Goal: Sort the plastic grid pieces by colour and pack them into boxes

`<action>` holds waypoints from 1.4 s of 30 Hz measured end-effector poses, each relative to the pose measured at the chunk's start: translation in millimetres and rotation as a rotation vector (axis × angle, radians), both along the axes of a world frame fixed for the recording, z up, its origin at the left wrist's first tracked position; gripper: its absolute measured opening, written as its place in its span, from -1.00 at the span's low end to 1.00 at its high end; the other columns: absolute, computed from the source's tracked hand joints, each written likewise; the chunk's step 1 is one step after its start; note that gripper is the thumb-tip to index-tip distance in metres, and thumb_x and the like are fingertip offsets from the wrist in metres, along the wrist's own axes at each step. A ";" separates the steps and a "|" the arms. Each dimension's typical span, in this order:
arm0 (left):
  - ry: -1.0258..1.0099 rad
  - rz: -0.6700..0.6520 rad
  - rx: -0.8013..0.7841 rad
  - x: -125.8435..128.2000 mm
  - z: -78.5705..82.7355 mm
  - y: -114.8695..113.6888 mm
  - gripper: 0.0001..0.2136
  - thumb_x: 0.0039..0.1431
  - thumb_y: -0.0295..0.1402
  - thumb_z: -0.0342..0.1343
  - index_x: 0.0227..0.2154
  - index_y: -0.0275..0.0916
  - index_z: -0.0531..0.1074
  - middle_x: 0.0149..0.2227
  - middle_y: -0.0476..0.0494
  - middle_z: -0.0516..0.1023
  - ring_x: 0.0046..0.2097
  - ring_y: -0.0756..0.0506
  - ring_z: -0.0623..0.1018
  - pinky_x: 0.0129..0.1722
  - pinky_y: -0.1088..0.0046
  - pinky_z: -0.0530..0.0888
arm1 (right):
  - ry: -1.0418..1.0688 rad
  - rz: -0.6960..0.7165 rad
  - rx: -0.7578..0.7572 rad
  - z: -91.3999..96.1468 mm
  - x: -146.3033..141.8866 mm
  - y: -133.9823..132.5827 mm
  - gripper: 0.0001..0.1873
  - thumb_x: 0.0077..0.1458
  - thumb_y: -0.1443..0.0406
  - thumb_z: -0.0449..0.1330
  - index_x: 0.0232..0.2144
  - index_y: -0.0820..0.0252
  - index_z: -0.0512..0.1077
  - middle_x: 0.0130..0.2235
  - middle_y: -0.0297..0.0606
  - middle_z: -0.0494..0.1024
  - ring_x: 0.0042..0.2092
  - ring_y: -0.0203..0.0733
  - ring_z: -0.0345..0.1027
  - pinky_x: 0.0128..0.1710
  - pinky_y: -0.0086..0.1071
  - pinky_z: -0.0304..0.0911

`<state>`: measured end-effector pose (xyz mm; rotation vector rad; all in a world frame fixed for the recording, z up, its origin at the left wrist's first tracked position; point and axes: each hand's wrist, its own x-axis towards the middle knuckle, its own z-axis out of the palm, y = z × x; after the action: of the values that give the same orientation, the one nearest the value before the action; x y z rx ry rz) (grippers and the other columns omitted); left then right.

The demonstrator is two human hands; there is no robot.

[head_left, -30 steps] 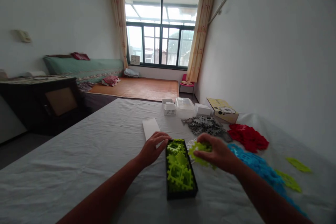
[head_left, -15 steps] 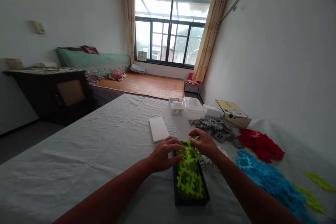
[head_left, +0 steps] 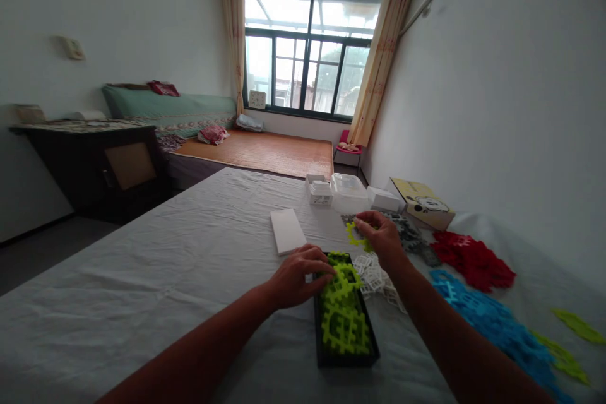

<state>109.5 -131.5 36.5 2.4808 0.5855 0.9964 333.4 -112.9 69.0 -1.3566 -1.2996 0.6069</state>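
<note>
My right hand (head_left: 382, 237) pinches a lime-green interlocking building piece (head_left: 353, 235) with toothed edges, raised above the table beyond the box. Below it stands a long black box (head_left: 348, 358) filled with more lime-green toothed pieces (head_left: 344, 328). Over the box's left rim, my left hand (head_left: 300, 274) rests with fingers stretched and thumb a little apart, the fingertips touching the green pieces. White lattice pieces (head_left: 372, 274) lie right of the box, partly behind my right forearm. A white rectangular lid or slab (head_left: 288, 231) lies flat beyond my left hand.
Grey pieces (head_left: 411, 233), red pieces (head_left: 473, 262) and blue pieces (head_left: 492, 319) lie in heaps on the right. Two loose green pieces (head_left: 577, 326) are at the far right. Behind stand a clear container (head_left: 349, 188), a small white box (head_left: 319, 189) and a yellow carton (head_left: 421, 202).
My right hand has lifted a green piece up from the box, away and slightly right. The white pieces show more fully. My left hand has stayed at the box.
</note>
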 end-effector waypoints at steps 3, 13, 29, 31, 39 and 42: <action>-0.076 0.040 -0.023 -0.6 -0.1 2.2 -0.80 0.21 -0.32 0.01 -0.18 -0.15 0.49 -0.17 -0.17 0.48 -0.11 -0.11 0.42 -0.04 0.28 0.36 | 0.006 0.212 -0.123 1.9 -14.9 -6.8 -0.65 -0.18 0.09 0.26 -0.39 0.23 0.44 -0.44 -0.30 0.50 -0.43 -0.27 0.34 -0.45 -0.41 0.25; -0.197 0.212 -0.090 -3.4 -5.1 10.3 -0.81 0.26 -0.35 -0.06 -0.19 -0.21 0.43 -0.15 -0.17 0.45 -0.05 -0.10 0.42 0.01 0.30 0.36 | -0.620 0.191 -0.062 13.6 -22.1 -20.8 -0.67 -0.02 0.15 0.18 -0.22 0.18 0.48 -0.33 -0.24 0.55 -0.36 -0.20 0.40 -0.25 -0.29 0.28; 0.006 -0.009 -0.078 0.5 -9.5 10.7 -0.65 0.33 -0.30 -0.22 0.06 -0.15 0.34 0.11 -0.12 0.38 0.18 -0.10 0.26 0.20 0.19 0.17 | -0.804 0.356 0.273 -3.1 -19.0 -113.0 -0.60 0.14 0.23 0.09 0.05 0.01 0.30 0.06 -0.21 0.41 0.15 -0.07 0.17 0.11 -0.14 0.19; 0.047 -0.028 -0.045 1.9 -7.9 6.6 -0.66 0.33 -0.29 -0.20 0.07 -0.14 0.32 0.12 -0.11 0.37 0.19 -0.11 0.24 0.20 0.19 0.17 | -0.865 0.483 0.269 -13.2 -14.5 -123.5 -0.64 0.13 0.27 0.11 0.01 -0.01 0.35 0.04 -0.28 0.45 0.16 -0.10 0.16 0.11 -0.20 0.22; 0.159 0.016 0.036 3.2 -2.0 -4.8 -0.61 0.29 -0.25 -0.12 0.15 -0.12 0.19 0.18 -0.14 0.28 0.21 -0.14 0.21 0.20 0.18 0.15 | -0.846 0.215 0.196 -36.6 3.0 -120.7 -0.58 0.20 0.24 0.00 0.11 0.07 0.25 0.12 -0.18 0.36 0.19 -0.07 0.12 0.12 -0.10 0.19; 0.193 0.003 0.062 3.4 -0.4 -8.3 -0.49 0.22 -0.16 -0.03 0.20 -0.14 0.10 0.21 -0.21 0.21 0.23 -0.21 0.17 0.19 0.13 0.14 | -0.871 0.158 0.131 -46.6 2.2 -113.2 -0.51 0.20 0.17 -0.01 0.17 0.11 0.18 0.14 -0.13 0.33 0.18 -0.05 0.14 0.11 -0.10 0.21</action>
<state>112.9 -139.9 36.0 2.6509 0.6261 0.7925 335.5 -226.1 22.4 -1.4678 -2.1091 -0.0080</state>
